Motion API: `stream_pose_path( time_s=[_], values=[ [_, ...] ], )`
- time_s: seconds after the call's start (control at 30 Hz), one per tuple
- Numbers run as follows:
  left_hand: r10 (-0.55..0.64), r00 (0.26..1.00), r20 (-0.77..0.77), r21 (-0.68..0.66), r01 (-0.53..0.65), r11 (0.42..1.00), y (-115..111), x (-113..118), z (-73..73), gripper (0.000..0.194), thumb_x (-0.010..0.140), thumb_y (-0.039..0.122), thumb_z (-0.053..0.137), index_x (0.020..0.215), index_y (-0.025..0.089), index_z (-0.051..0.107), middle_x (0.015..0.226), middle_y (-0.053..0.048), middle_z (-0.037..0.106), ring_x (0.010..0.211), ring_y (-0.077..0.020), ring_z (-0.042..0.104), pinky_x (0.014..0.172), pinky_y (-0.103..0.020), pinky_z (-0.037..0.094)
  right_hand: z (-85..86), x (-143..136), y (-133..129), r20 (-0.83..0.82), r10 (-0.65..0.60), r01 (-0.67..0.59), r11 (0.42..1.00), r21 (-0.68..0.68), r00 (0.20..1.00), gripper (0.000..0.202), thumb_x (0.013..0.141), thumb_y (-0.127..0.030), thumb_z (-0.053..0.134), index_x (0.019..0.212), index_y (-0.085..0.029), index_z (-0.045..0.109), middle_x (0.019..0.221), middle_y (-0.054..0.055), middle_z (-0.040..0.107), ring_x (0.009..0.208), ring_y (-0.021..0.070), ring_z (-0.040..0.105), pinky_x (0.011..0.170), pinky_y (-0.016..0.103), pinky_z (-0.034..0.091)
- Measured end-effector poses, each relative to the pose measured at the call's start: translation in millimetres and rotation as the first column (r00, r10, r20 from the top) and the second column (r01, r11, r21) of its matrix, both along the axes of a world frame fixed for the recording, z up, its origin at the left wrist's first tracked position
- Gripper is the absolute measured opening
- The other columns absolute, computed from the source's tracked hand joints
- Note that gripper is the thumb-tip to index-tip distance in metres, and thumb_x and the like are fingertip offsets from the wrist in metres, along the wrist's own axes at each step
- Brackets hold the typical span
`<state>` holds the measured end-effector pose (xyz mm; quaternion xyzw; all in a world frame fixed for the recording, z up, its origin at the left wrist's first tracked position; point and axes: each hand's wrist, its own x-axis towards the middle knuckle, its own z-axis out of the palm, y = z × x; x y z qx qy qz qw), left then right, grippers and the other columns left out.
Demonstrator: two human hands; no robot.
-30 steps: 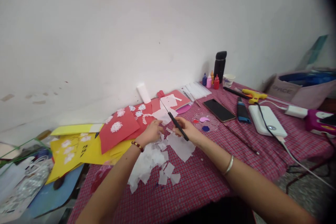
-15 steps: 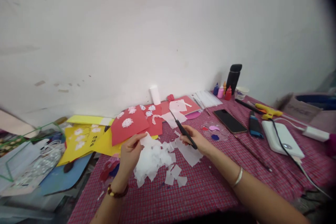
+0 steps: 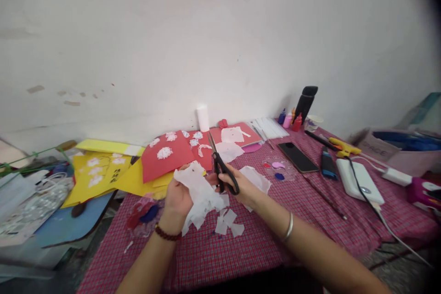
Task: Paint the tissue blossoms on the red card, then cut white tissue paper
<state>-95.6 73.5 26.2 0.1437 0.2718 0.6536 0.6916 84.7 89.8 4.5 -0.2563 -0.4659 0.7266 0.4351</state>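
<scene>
A sheet of thin white paper point(image 3: 193, 184) with ragged edges is held in my left hand point(image 3: 177, 197), its fingers partly hidden behind the sheet. My right hand point(image 3: 234, 183) grips black-handled scissors point(image 3: 223, 170), whose blades point up and away, to the right of the sheet. Beneath the hands lies a heap of torn white paper, with small cut pieces point(image 3: 225, 223) beside it on the checked cloth. Another white sheet point(image 3: 257, 179) lies just beyond my right wrist.
Red cards point(image 3: 167, 158) and yellow cards point(image 3: 99, 174) with paper flowers lie at the back left. A phone point(image 3: 298, 157), paint bottles point(image 3: 296, 122), a glue gun point(image 3: 344, 147), a white power bank point(image 3: 360, 181) and a brush point(image 3: 325, 196) are on the right.
My right hand has moved left with the scissors, whose blades now point more upright. My left hand has turned and moved right, and the white sheet is lifted in it. The view has shifted slightly.
</scene>
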Motion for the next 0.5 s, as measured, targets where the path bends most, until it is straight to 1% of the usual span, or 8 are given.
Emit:
stream_pose_path(
  time_s=[0.07,0.13,0.27,0.33,0.4,0.5],
  values=[
    [-0.008,1.000,-0.020,0.032,0.009,0.999,3,8,-4.7,0.008,0.079,0.023,0.061,0.079,0.017,0.067,0.073,-0.002,0.072,0.069,-0.0175,0.068,0.073,-0.031,0.055,-4.1,-9,-3,-0.044,-0.012,0.009,0.998,-0.065,0.999,0.050,0.065,-0.040,0.077,0.105,-0.023,0.053,0.087,0.002,0.066,0.074,0.0160,0.062,0.060,0.025,0.047],
    [0.018,0.997,-0.070,0.082,-0.013,0.997,3,15,-9.3,0.011,0.079,0.025,0.062,0.084,0.018,0.068,0.077,-0.003,0.072,0.074,-0.0192,0.068,0.076,-0.033,0.054,-6.4,-13,-7,-0.074,-0.017,0.011,0.996,-0.090,0.997,0.049,0.061,-0.037,0.079,0.100,-0.023,0.054,0.087,0.002,0.064,0.073,0.0155,0.060,0.059,0.024,0.046],
    [0.104,0.981,-0.161,0.158,-0.078,0.984,-1,20,-16.9,0.015,0.075,0.027,0.067,0.089,0.020,0.068,0.088,-0.003,0.073,0.079,-0.0198,0.068,0.074,-0.033,0.054,-8.6,-12,-12,-0.146,-0.030,0.016,0.995,-0.097,0.989,0.046,0.061,-0.032,0.079,0.099,-0.023,0.054,0.092,0.001,0.060,0.078,0.0153,0.058,0.066,0.025,0.046],
    [0.109,0.978,-0.177,0.168,-0.079,0.983,-3,19,-19.9,0.015,0.074,0.025,0.068,0.088,0.021,0.068,0.087,-0.001,0.073,0.076,-0.0185,0.068,0.072,-0.032,0.054,-10.0,-11,-13,-0.142,-0.051,0.037,0.995,-0.098,0.988,0.045,0.060,-0.028,0.079,0.097,-0.022,0.055,0.091,0.000,0.059,0.077,0.0143,0.056,0.067,0.024,0.044],
    [0.100,0.979,-0.178,0.156,-0.072,0.985,-5,18,-22.6,0.013,0.072,0.024,0.068,0.085,0.022,0.067,0.081,0.000,0.072,0.072,-0.0178,0.068,0.071,-0.032,0.054,-11.2,-12,-13,-0.110,-0.067,0.059,0.995,-0.075,0.992,0.044,0.058,-0.024,0.078,0.096,-0.020,0.055,0.086,0.000,0.057,0.074,0.0129,0.054,0.064,0.022,0.042],
    [0.131,0.975,-0.177,0.118,-0.111,0.987,-7,17,-25.6,0.010,0.068,0.020,0.070,0.076,0.022,0.065,0.074,0.002,0.071,0.067,-0.0173,0.067,0.069,-0.032,0.054,-10.9,-14,-15,-0.041,-0.063,0.063,0.998,-0.019,0.997,0.045,0.057,-0.020,0.076,0.096,-0.020,0.056,0.079,-0.003,0.055,0.067,0.0106,0.049,0.058,0.020,0.036]
  ],
)
